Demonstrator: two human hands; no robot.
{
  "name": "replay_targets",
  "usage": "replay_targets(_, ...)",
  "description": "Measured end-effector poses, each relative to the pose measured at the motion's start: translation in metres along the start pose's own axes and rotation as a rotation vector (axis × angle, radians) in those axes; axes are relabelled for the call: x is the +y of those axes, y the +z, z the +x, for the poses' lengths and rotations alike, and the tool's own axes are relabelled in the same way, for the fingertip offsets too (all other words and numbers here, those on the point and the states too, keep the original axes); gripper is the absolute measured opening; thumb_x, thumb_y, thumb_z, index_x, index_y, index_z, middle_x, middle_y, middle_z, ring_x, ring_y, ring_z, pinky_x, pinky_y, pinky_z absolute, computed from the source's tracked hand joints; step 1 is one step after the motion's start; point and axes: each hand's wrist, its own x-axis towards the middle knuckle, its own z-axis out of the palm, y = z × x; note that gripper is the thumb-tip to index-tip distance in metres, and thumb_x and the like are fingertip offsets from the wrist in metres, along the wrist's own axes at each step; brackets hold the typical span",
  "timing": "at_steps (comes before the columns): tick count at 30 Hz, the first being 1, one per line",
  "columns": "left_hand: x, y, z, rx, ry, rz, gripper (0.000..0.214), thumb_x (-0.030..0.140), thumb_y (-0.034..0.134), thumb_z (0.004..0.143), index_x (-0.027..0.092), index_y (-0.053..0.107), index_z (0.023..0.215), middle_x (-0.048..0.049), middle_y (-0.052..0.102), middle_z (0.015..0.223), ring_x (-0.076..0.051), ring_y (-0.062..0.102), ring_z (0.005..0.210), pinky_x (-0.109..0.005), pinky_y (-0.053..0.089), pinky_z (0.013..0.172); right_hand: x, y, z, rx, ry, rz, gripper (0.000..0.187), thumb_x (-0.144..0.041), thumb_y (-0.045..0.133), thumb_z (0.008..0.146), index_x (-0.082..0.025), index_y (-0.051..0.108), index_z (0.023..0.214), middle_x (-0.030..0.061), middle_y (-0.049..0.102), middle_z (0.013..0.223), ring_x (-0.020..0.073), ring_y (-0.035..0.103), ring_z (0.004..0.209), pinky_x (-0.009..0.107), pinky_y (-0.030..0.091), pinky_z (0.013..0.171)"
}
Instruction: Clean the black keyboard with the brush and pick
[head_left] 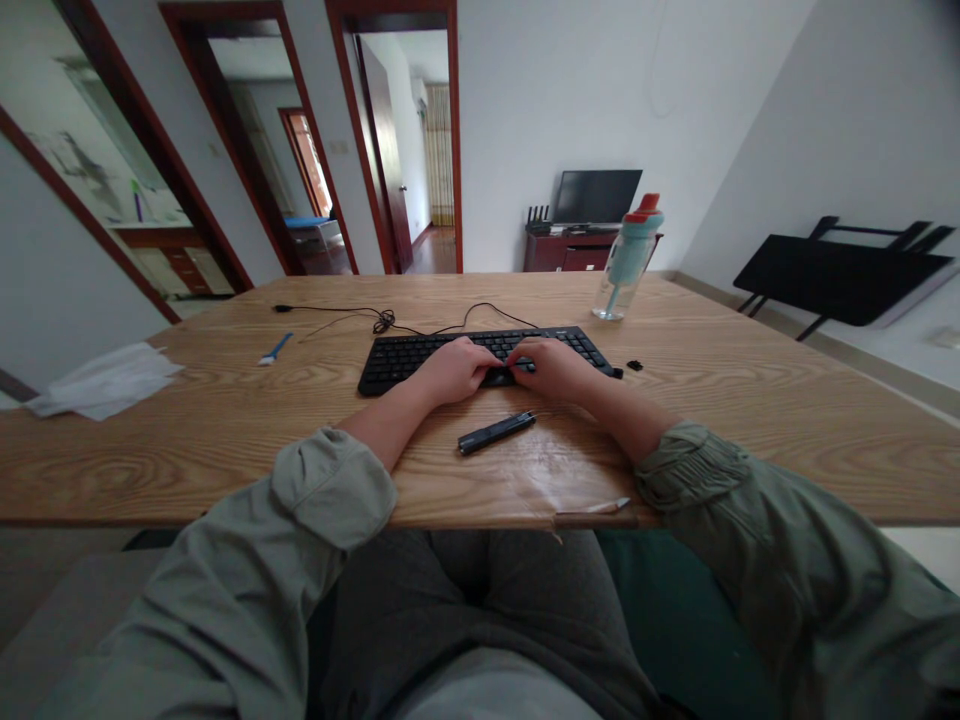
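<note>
A black corded keyboard (397, 362) lies on the wooden table in front of me. Over its middle, my left hand (456, 370) has its fingers drawn together in a pinch, its tips at the keys. My right hand (553, 368) comes in from the other side, thumb and fingers also pinched, almost meeting the left. What the fingertips hold, if anything, is too small and covered to make out. Just below the hands lies a dark folded pocket tool (496, 433). Small black pieces (635, 365) rest right of the keyboard.
A blue brush with white bristles (277, 348) and white tissue (112, 380) lie to the left. The keyboard's cable (384, 320) coils behind it. A water bottle (628, 262) stands at the back right. Torn clear film (592, 510) shows at the table's front edge.
</note>
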Motion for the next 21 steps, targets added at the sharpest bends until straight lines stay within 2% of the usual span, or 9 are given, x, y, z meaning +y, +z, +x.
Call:
replay_targets(7, 0.001, -0.001, 0.0, 0.005, 0.009, 0.012, 0.038, 0.013, 0.048, 0.09, 0.02, 0.075, 0.116, -0.0042, 0.076, 0.117, -0.02, 0.067, 0.107, -0.037, 0.047, 0.102, 0.002, 0.0, 0.0, -0.021, -0.055, -0.001, 0.026, -0.018, 0.059, 0.085, -0.017, 0.077, 0.103, 0.0079, 0.075, 0.103, 0.0224, 0.067, 0.095, 0.029, 0.047, 0.088)
replay_targets(14, 0.01, 0.0, -0.001, -0.012, 0.035, 0.116, 0.04, 0.013, 0.049, 0.089, 0.025, 0.076, 0.116, -0.0025, 0.073, 0.123, -0.021, 0.064, 0.104, -0.037, 0.048, 0.097, -0.002, -0.003, 0.0, -0.063, -0.071, -0.078, 0.029, -0.019, 0.057, 0.088, -0.018, 0.079, 0.107, 0.0076, 0.075, 0.11, 0.0219, 0.069, 0.096, 0.028, 0.047, 0.085)
replay_targets(21, 0.023, 0.004, 0.0, -0.013, 0.009, 0.195, 0.032, 0.014, 0.052, 0.087, 0.023, 0.078, 0.105, -0.007, 0.077, 0.104, -0.022, 0.062, 0.09, -0.038, 0.047, 0.087, -0.01, -0.008, -0.003, -0.124, -0.065, -0.176, 0.03, -0.021, 0.052, 0.094, -0.016, 0.079, 0.105, 0.0116, 0.075, 0.104, 0.0229, 0.068, 0.093, 0.029, 0.045, 0.081)
